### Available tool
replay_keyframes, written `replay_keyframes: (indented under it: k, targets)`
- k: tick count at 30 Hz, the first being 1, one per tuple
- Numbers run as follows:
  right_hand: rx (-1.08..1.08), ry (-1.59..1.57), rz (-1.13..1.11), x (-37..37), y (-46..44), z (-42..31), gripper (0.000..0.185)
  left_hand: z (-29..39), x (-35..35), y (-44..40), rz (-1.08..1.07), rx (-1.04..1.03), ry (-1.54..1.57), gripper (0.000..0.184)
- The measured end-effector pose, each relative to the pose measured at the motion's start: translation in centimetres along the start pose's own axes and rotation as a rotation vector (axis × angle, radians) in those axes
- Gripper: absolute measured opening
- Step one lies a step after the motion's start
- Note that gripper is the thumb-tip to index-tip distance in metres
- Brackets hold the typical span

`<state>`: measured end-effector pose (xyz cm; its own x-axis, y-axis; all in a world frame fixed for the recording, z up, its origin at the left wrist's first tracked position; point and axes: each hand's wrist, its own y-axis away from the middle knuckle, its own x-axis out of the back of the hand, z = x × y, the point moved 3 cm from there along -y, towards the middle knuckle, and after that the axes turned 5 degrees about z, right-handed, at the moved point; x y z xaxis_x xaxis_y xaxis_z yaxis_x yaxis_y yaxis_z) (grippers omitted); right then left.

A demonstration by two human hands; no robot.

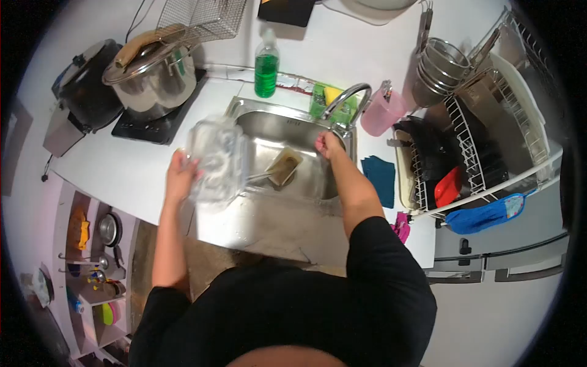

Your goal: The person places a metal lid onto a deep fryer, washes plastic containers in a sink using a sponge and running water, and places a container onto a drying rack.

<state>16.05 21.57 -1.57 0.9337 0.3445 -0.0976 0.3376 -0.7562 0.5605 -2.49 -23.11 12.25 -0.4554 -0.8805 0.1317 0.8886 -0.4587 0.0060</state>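
My left hand [181,173] is closed on the near left edge of a clear plastic container [215,160], which is blurred and held up at the left side of the steel sink [254,131]. Over the right part of the basin is my right hand [329,145], its fingers curled, just below the curved faucet [358,90]; whether anything is in it is too small to tell. A small brownish container [285,166] lies in the basin, with a thin handle beside it.
Behind the sink stand a green soap bottle [266,67], a green sponge holder [318,101] and a pink cup [383,113]. A large steel pot [153,82] sits on a cooktop at left. A dark cloth [379,178] and a dish rack [468,147] are at right.
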Motion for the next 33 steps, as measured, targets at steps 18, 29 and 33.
replay_keyframes:
  k: [18, 29, 33]
  targets:
    - [0.305, 0.478, -0.057, -1.6, 6.1, -5.2, 0.013, -5.9, -27.9, -4.7, -0.669, 0.237, 0.297, 0.038]
    - [0.045, 0.003, -0.084, -2.1, 4.9, -2.7, 0.003, -4.4, -22.4, -3.1, -0.416, 0.363, 0.15, 0.033]
    - [-0.008, 0.469, -0.424, -4.5, 13.1, -5.0, 0.012, -6.1, -24.3, -3.7, -0.351, 0.3, 0.276, 0.03]
